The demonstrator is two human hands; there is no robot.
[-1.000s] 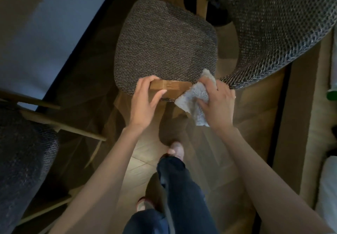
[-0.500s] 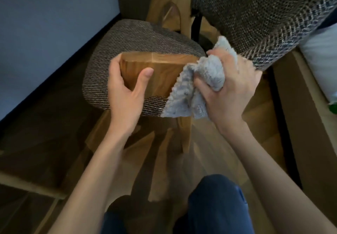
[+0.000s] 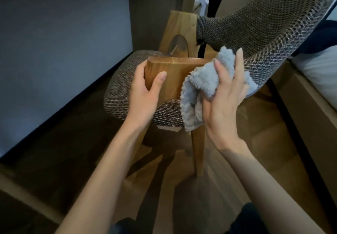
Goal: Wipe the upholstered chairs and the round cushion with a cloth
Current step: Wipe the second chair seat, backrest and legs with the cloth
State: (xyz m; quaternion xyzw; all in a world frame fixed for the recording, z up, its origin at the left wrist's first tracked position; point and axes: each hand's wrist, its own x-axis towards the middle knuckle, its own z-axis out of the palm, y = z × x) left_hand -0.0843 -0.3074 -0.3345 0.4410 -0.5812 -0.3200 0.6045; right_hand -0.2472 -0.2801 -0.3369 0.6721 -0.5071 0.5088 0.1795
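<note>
**A:** Grip status?

**B:** The left hand (image 3: 144, 95) is clamped on the left end of the wooden back rail (image 3: 175, 73). Thumb lies flat on the near face, fingers go round the far side. Same hold as 0.5 s ago.

**A:** And the other one?

**B:** The right hand (image 3: 226, 95) holds the grey cloth (image 3: 200, 88), bunched against the palm. That changed: 0.5 s ago it was a tight fist round the cloth, now two fingers (image 3: 239, 58) stick out nearly straight over the bunch. Thumb is hidden under the fabric.

**A:** Where's the cloth against the work?

**B:** It sits at the right end of the back rail, covering that end. A flap hangs down past the seat edge of the near chair (image 3: 127, 91), in front of the wooden leg (image 3: 197, 151). The tweed seat is below and left of both hands.

**A:** Second chair?

**B:** The second chair (image 3: 264, 33) is just behind the right hand, curved upholstered shell up and to the right. More of it is in view than before, since the camera now looks further forward. Can't tell whether the cloth touches its lower rim.

**A:** Surroundings?

**B:** Grey wall (image 3: 54, 42) on the left, wood floor (image 3: 228, 188) below, white bedding (image 3: 319, 73) at the right edge.
</note>
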